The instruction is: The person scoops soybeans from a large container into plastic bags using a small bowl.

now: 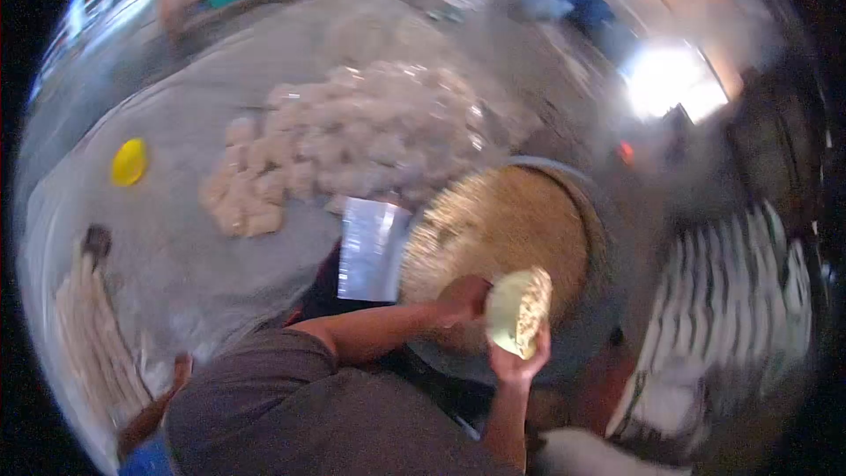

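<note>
My right hand is closed around the lower rim of a pale yellow bowl, which is tilted on its side with its opening facing right. Light-coloured grain-like pieces fill the bowl's mouth. Against the back of the bowl is my left hand, blurred and in shadow; its fingers are not clear. Both hands are over the near side of a large round basin heaped with the same loose tan food. A clear plastic bag is at the basin's left edge.
Many filled clear bags are piled on a grey floor sheet beyond the basin. A yellow round object lies at left. Striped sacks are at right, and another person's arm shows at lower left.
</note>
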Motion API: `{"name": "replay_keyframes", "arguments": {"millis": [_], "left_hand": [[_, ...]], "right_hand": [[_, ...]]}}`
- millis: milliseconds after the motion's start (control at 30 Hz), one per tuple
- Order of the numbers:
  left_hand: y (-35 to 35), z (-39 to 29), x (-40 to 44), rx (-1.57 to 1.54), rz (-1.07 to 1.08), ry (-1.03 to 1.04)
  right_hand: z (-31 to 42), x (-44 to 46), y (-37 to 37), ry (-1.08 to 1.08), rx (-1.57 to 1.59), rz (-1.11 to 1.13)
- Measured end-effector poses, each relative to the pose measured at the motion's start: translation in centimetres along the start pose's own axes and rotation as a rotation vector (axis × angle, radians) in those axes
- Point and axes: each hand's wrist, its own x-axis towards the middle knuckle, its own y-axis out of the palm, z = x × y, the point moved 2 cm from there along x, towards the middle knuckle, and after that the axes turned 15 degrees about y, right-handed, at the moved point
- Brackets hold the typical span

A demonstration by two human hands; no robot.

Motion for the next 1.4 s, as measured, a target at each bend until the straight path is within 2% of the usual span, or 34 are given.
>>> {"name": "replay_keyframes", "arguments": {"millis": [33, 100, 133, 167, 200, 233, 300, 333, 433, 533, 567, 633, 700, 733, 767, 800, 933, 1033, 1067, 1167, 1200, 1267, 1333, 1400], "left_hand": [[0.3, -1.0, 0.0, -0.311, -0.146, 0.106], [1.1, -3.2, -0.1, -1.002, -0.33, 0.381], [0.2, -3.1, 0.5, -0.769, -0.247, 0.339], [2.5, -0.3, 0.4, -0.471, -0.085, 0.274], [2.0, -0.6, 0.3, -0.243, 0.027, 0.3], [2.5, -0.5, 0.5, -0.661, -0.042, 0.015], [3.1, -0.2, -0.7, -1.419, -0.206, -0.638], [5.1, 1.3, -1.3, -1.188, -0.191, -0.678], [4.6, 0.6, -0.8, -0.728, -0.076, -0.451], [2.5, -1.6, -0.2, -0.556, 0.065, -0.396], [2.3, -1.8, 0.1, -0.48, 0.042, -0.34], [2.7, -3.1, -0.8, -0.329, -0.001, -0.237], [5.7, -1.6, -1.9, -0.373, -0.131, -0.317], [7.3, -0.2, -2.6, -0.415, -0.218, -0.392], [8.0, 0.5, -3.2, -0.453, -0.306, -0.464], [7.7, 0.8, -3.1, -0.38, -0.359, -0.424], [8.2, 1.2, -3.0, -0.519, -0.415, -0.52], [8.0, 0.4, -3.0, -0.365, -0.658, -0.373], [7.2, 0.3, -2.7, -0.437, -0.611, -0.416], [10.7, 3.3, -4.1, -0.301, -0.54, -0.412], [9.7, 2.5, -4.2, -0.258, -0.608, -0.389], [10.1, 2.8, -4.3, -0.297, -0.491, -0.439], [10.2, 3.1, -5.2, -0.356, -0.334, -0.441], [9.0, 2.2, -4.2, -0.342, -0.48, -0.397]], "right_hand": [[0.3, 0.0, -0.6, 0.022, -0.009, 0.096], [0.6, 0.0, -3.5, 0.09, 0.023, 0.07], [0.7, 0.2, -7.4, 0.17, -0.044, 0.035], [0.8, -0.4, -10.4, 0.261, -0.105, 0.001], [0.5, -1.4, -9.9, 0.334, -0.14, -0.253], [0.7, -2.4, -10.4, 0.377, -0.161, -0.186], [0.2, -2.7, -11.9, 0.404, -0.127, -0.217], [-0.1, -2.5, -12.7, 0.415, -0.107, -0.234], [0.7, -1.9, -15.1, 0.428, -0.128, -0.323], [1.9, -1.4, -16.9, 0.524, -0.233, -0.413], [2.9, -0.4, -15.2, 0.596, -0.255, -0.451], [4.5, 2.0, -11.6, 0.752, -0.522, -0.586], [5.2, 4.2, -8.7, 0.923, -1.011, -0.778], [5.7, 5.1, -13.6, 1.019, -1.056, -0.762], [5.7, 5.5, -13.5, 1.03, -1.12, -0.763], [5.8, 6.2, -13.0, 1.04, -1.183, -0.763], [6.5, 8.5, -8.4, 1.065, -1.405, -0.783], [6.8, 10.4, -6.0, 1.053, -1.534, -0.766], [6.8, 10.7, -5.8, 1.045, -1.561, -0.766], [6.4, 11.7, -12.4, 1.149, -1.539, -0.759], [6.3, 12.0, -13.4, 1.151, -1.549, -0.698], [6.2, 11.9, -14.3, 1.148, -1.562, -0.575], [6.3, 11.5, -14.7, 1.123, -1.519, -0.612], [6.9, 12.6, -11.3, 1.102, -1.46, -0.771]]}}
